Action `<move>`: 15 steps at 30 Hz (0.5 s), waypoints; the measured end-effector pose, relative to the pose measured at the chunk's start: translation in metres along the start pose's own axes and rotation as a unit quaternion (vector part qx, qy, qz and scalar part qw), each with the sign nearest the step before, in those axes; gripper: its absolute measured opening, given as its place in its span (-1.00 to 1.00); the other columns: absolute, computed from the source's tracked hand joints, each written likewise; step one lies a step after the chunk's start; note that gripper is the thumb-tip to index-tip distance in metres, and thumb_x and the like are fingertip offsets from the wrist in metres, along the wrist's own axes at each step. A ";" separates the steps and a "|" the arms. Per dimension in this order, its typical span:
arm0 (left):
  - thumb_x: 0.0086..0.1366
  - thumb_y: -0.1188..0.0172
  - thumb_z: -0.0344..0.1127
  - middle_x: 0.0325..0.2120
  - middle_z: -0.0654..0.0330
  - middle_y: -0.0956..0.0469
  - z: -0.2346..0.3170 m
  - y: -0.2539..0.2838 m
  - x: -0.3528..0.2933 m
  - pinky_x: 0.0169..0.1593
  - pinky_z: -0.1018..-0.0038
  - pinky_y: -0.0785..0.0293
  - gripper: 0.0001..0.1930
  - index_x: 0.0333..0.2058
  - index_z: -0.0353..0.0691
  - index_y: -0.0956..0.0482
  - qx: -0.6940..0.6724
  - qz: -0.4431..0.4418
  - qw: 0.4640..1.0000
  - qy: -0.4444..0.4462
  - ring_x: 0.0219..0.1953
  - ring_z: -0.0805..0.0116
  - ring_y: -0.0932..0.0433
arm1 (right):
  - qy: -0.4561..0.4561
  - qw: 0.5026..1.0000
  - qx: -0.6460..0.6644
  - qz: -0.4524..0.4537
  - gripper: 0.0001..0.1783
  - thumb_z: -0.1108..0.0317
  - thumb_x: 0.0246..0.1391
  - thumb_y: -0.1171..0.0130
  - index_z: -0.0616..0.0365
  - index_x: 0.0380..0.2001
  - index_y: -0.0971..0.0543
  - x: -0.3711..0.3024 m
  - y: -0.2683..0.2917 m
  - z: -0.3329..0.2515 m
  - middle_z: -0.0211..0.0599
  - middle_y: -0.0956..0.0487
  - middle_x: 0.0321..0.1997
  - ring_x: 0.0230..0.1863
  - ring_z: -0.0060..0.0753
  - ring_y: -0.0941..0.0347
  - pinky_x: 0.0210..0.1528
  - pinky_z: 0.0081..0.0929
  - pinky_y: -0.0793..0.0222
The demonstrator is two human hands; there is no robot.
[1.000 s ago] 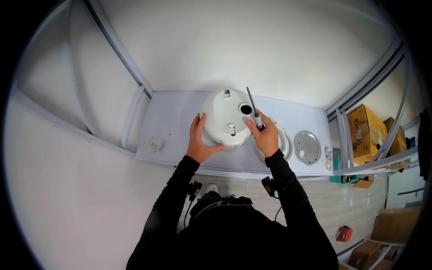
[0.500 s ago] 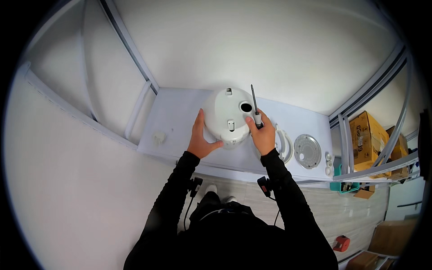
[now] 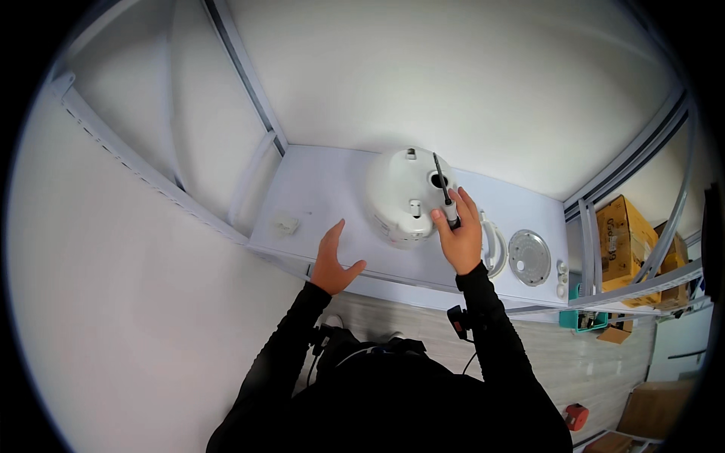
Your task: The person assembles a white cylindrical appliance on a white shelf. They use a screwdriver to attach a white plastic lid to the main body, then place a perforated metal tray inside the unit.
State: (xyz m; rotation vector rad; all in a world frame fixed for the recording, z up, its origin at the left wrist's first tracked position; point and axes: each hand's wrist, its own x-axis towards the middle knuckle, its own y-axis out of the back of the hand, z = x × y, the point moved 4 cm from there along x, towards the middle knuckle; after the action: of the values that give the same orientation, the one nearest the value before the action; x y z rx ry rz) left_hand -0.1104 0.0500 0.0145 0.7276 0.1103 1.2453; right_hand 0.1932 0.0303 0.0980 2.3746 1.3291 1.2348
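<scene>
Head view: the left hand (image 3: 333, 266) has released the white housing (image 3: 393, 192).

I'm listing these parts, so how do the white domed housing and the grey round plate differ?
The white housing is domed and bulky, while the grey plate looks flat. The white housing also looks larger than the grey plate. Both appear roughly round.

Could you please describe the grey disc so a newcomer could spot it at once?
Find the pale table, then look to the right of the person's right hand. Just past the curved white part lies the flat round disc, grey where its neighbours are white.
</scene>
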 end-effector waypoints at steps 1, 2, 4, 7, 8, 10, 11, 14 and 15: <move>0.12 -0.45 -0.28 0.35 -0.12 -0.25 -0.013 0.010 -0.006 0.34 0.14 -0.29 -0.08 0.41 -0.29 -0.16 0.013 0.014 1.000 0.000 0.36 -0.08 -0.26 | -0.023 1.000 -0.003 -0.018 -0.43 0.05 0.15 -0.40 0.11 0.14 -0.61 0.001 0.001 -0.019 0.00 -0.46 0.36 0.14 0.04 -0.58 -0.01 -0.27 -0.55; 0.13 -0.43 -0.30 0.31 -0.10 -0.31 -0.023 0.020 -0.011 0.30 0.15 -0.35 -0.15 0.38 -0.27 -0.24 0.025 0.026 0.999 -0.001 0.33 -0.07 -0.31 | -0.018 0.999 -0.012 -0.035 -0.44 0.05 0.14 -0.40 0.10 0.13 -0.62 -0.001 -0.003 -0.028 -0.03 -0.48 0.35 0.12 0.04 -0.58 -0.01 -0.27 -0.55; 0.13 -0.41 -0.32 0.20 -0.04 -0.42 -0.050 0.042 -0.019 0.21 0.17 -0.40 -0.31 0.25 -0.24 -0.40 0.013 0.046 0.997 0.064 0.22 -0.04 -0.39 | -0.009 0.997 -0.031 -0.068 -0.46 0.06 0.12 -0.42 0.08 0.10 -0.64 -0.006 -0.013 -0.046 -0.08 -0.50 0.33 0.09 0.03 -0.60 -0.02 -0.27 -0.55; 0.11 -0.40 -0.36 0.04 0.04 -0.52 -0.097 0.074 -0.028 0.05 0.24 -0.46 -0.51 0.05 -0.20 -0.54 0.052 0.059 0.993 0.093 0.03 0.06 -0.50 | -0.014 0.997 -0.021 -0.079 -0.52 0.11 0.11 -0.43 0.09 0.04 -0.65 -0.012 -0.034 -0.080 -0.08 -0.57 0.25 0.08 0.05 -0.59 -0.01 -0.27 -0.54; 0.10 -0.40 -0.37 -0.02 0.05 -0.54 -0.112 0.083 -0.028 0.00 0.27 -0.48 -0.56 -0.01 -0.19 -0.58 0.074 0.062 0.991 0.090 -0.03 0.10 -0.53 | 0.007 0.997 -0.027 -0.073 -0.53 0.13 0.11 -0.43 0.10 0.03 -0.65 -0.014 -0.043 -0.090 -0.08 -0.58 0.23 0.07 0.05 -0.60 0.00 -0.27 -0.54; 0.11 -0.39 -0.36 -0.02 0.07 -0.54 -0.137 0.102 -0.026 0.06 0.20 -0.44 -0.58 -0.02 -0.20 -0.59 0.077 0.061 0.993 0.070 0.01 0.04 -0.49 | 0.007 0.995 0.006 -0.096 -0.56 0.17 0.10 -0.45 0.14 0.00 -0.65 -0.018 -0.064 -0.109 -0.09 -0.60 0.16 0.05 0.04 -0.60 0.00 -0.27 -0.54; 0.11 -0.39 -0.35 -0.02 0.08 -0.53 -0.147 0.109 -0.025 0.10 0.17 -0.43 -0.59 -0.03 -0.20 -0.59 0.077 0.061 0.993 0.060 0.04 0.00 -0.47 | 0.007 0.994 0.022 -0.108 -0.57 0.19 0.10 -0.45 0.16 -0.02 -0.65 -0.020 -0.074 -0.118 -0.09 -0.62 0.13 0.04 0.04 -0.60 0.00 -0.27 -0.54; 0.10 -0.41 -0.32 0.04 0.04 -0.50 -0.169 0.129 -0.013 0.16 0.13 -0.40 -0.56 -0.01 -0.19 -0.59 0.119 0.059 0.990 0.036 0.10 -0.04 -0.42 | -0.015 0.988 0.049 -0.149 -0.60 0.23 0.10 -0.45 0.21 -0.06 -0.64 -0.026 -0.104 -0.137 -0.08 -0.64 0.00 -0.04 0.03 -0.61 -0.04 -0.28 -0.53; 0.09 -0.42 -0.31 0.08 0.01 -0.47 -0.175 0.133 -0.011 0.19 0.12 -0.39 -0.54 0.01 -0.18 -0.59 0.124 0.055 0.990 0.050 0.13 -0.06 -0.40 | -0.028 0.986 0.049 -0.157 -0.60 0.24 0.10 -0.45 0.22 -0.06 -0.65 -0.030 -0.113 -0.140 -0.09 -0.64 -0.05 -0.09 0.02 -0.60 -0.07 -0.29 -0.52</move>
State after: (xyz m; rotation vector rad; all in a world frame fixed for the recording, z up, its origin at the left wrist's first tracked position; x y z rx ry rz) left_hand -0.3032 0.1349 -0.0497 0.8953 0.3150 1.3882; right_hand 0.0119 0.0404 0.1158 2.1320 1.6992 1.0290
